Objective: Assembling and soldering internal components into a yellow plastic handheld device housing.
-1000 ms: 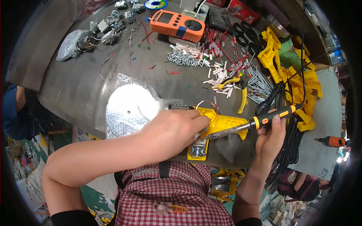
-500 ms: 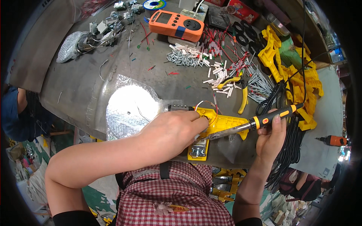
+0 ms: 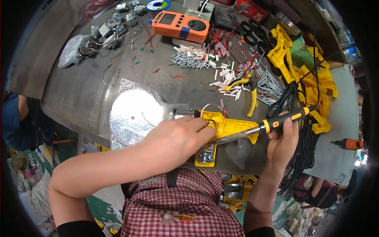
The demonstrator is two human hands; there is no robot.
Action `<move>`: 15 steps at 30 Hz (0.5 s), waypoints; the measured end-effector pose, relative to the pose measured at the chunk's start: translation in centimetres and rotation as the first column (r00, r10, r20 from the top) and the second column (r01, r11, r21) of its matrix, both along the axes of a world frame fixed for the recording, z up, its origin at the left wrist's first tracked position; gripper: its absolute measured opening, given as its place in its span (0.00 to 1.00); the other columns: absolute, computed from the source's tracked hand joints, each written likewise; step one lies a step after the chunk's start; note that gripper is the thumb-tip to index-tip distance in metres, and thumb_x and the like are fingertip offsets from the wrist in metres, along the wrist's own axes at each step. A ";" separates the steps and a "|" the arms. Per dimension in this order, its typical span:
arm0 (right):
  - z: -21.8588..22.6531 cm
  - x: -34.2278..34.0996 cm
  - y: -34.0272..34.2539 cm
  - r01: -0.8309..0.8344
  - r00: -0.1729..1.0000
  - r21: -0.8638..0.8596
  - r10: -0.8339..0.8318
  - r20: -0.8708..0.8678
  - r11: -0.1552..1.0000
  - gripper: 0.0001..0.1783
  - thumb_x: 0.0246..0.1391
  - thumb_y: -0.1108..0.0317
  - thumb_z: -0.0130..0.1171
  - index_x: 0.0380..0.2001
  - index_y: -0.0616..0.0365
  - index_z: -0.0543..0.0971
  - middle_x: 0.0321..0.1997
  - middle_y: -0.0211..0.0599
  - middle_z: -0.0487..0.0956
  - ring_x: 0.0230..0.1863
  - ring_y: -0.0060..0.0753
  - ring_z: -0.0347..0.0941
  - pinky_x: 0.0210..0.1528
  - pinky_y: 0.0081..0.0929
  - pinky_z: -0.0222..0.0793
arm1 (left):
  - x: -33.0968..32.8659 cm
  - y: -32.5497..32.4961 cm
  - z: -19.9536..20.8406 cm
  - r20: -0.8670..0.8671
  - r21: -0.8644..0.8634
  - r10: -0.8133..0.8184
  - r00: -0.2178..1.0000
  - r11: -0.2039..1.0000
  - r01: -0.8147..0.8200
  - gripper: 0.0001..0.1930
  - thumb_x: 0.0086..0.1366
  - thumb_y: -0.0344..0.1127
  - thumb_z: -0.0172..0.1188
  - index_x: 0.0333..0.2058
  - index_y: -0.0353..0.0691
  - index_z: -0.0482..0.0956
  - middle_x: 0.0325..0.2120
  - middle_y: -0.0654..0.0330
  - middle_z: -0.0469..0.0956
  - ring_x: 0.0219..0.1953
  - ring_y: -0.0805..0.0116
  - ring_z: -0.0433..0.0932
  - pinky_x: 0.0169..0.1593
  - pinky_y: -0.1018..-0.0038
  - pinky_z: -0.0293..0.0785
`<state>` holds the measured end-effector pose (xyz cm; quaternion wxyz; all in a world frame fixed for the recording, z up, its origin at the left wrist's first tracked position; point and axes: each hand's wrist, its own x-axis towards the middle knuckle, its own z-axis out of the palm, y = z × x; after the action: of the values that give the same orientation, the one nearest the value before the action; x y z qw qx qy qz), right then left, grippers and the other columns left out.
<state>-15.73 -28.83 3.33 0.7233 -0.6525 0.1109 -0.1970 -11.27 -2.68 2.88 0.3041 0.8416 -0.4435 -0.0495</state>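
My right hand (image 3: 282, 142) is closed around the black and orange handle of a soldering iron (image 3: 285, 121). The iron's metal barrel slants down leftward, and its tip end lies by the fingers of my left hand (image 3: 179, 138). Those fingers are bent and pinched together over a yellow plastic housing (image 3: 231, 128); what they hold is hidden. Out of the housing loop thin red and white wires. A silvery cylinder (image 3: 184, 113) adjoins its left end. Below my left fingers, a shiny metal part (image 3: 205, 156) sits in a yellow frame.
Bubble wrap (image 3: 136, 118) lies left of my left hand. Farther back are an orange meter (image 3: 181, 27), a solder spool (image 3: 157, 5), white-capped screws (image 3: 193, 57) and yellow-handled pliers (image 3: 252, 100). Yellow housings (image 3: 316, 85) and black cables (image 3: 302, 158) crowd the right.
The whole scene has shifted slightly left and up in the view. Both hands keep nearly the same pose, with the soldering iron still at the yellow housing.
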 end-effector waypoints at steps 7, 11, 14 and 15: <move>0.0 -0.1 0.1 -0.028 1.000 -0.010 0.028 0.010 1.000 0.12 0.61 0.66 0.49 0.41 0.65 0.69 0.26 0.33 0.71 0.20 0.19 0.64 0.22 0.17 0.61 | -0.6 0.5 0.2 0.257 0.062 -0.033 0.966 0.998 0.018 0.15 0.50 0.32 0.56 0.39 0.37 0.73 0.33 0.59 0.72 0.39 0.64 0.75 0.34 0.72 0.75; 0.0 -0.1 0.2 -0.013 1.000 -0.012 0.013 0.012 1.000 0.12 0.61 0.67 0.48 0.42 0.65 0.68 0.26 0.33 0.71 0.20 0.19 0.64 0.23 0.17 0.61 | -1.6 2.5 -0.4 0.310 -0.063 0.119 0.943 0.993 -0.104 0.19 0.49 0.33 0.58 0.42 0.40 0.74 0.36 0.60 0.73 0.36 0.66 0.76 0.34 0.75 0.75; 0.0 0.0 0.2 -0.009 1.000 -0.015 0.009 0.005 1.000 0.12 0.62 0.67 0.48 0.42 0.65 0.69 0.26 0.33 0.71 0.21 0.19 0.64 0.23 0.16 0.60 | -2.2 4.3 -0.9 0.278 0.007 0.186 0.942 0.981 -0.196 0.18 0.46 0.32 0.61 0.40 0.42 0.76 0.36 0.60 0.74 0.33 0.67 0.77 0.31 0.75 0.75; 0.1 0.0 0.2 -0.007 1.000 -0.023 0.007 0.005 1.000 0.12 0.62 0.67 0.47 0.42 0.65 0.69 0.26 0.33 0.71 0.20 0.19 0.64 0.23 0.16 0.60 | -2.1 4.8 -1.6 0.306 -0.004 0.165 0.938 0.985 -0.172 0.17 0.46 0.32 0.62 0.39 0.43 0.77 0.35 0.60 0.74 0.32 0.66 0.77 0.31 0.74 0.75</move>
<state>-15.68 -28.65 3.43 0.7168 -0.6605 0.1045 -0.1976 -13.40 2.11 1.32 0.2256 0.8773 -0.4111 0.1023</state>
